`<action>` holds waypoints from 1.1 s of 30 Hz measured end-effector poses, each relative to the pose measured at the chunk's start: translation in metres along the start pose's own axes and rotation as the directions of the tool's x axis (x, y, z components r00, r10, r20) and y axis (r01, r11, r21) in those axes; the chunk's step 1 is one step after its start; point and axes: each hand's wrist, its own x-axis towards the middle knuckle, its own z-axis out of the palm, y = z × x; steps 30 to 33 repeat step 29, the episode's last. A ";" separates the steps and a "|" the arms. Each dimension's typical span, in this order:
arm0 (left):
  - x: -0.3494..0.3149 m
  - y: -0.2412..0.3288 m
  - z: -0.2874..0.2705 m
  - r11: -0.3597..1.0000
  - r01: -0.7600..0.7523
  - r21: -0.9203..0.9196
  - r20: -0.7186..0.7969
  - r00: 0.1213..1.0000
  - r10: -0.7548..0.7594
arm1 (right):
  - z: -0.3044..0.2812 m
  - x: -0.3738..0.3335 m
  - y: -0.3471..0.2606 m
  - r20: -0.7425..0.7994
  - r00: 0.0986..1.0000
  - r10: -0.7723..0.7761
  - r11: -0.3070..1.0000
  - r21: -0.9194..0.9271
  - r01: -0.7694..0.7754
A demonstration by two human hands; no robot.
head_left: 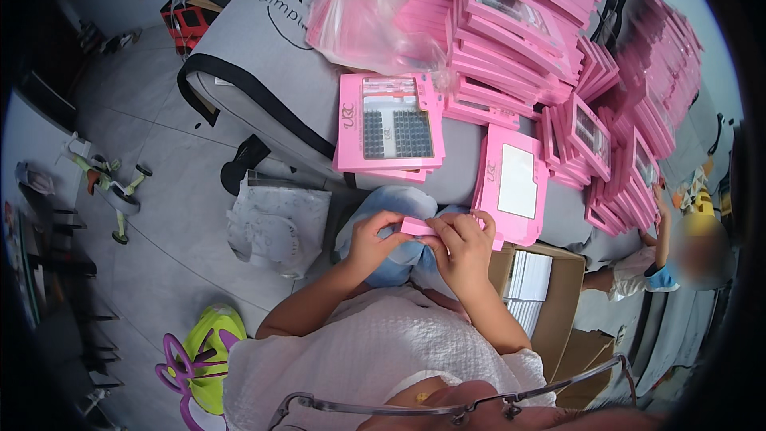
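Between both hands, over my lap, is a pink cardboard box (416,227) seen edge-on. My left hand (377,241) grips its left end with thumb and fingers. On its right part my right hand (461,246) is closed, the fingers bent over the edge and hiding much of it. Just beyond, a windowed pink box of false lash clusters (396,124) lies on top of another on the grey surface (315,100). To the right, near my right hand, rests a small pile of pink boxes (517,179), the top one showing a white window.
Stacked pink boxes (511,48) crowd the far right, beside a clear plastic bag (363,20). An open carton (558,295) holds white cards or trays (527,283). A person (638,267) is at the right. On the floor stand a child's tricycle (112,187) and a green-purple item (214,335).
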 end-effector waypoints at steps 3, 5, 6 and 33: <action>0.003 -0.001 0.003 0.994 -0.028 -0.101 -0.062 0.998 0.022 | 0.001 0.000 -0.003 -0.037 0.999 -0.019 1.000 0.011 0.019; 0.003 -0.007 0.005 0.986 -0.070 -0.154 -0.088 0.995 0.056 | 0.001 -0.001 -0.003 -0.052 0.998 -0.044 0.999 0.027 0.045; 0.003 -0.013 0.005 0.985 -0.083 -0.153 -0.076 0.995 0.072 | 0.001 -0.002 -0.004 -0.053 0.997 -0.058 0.998 0.030 0.060; 0.013 0.016 -0.002 0.827 -0.530 0.189 0.043 0.846 0.532 | -0.006 0.008 -0.007 0.098 0.992 0.081 0.989 -0.130 -0.067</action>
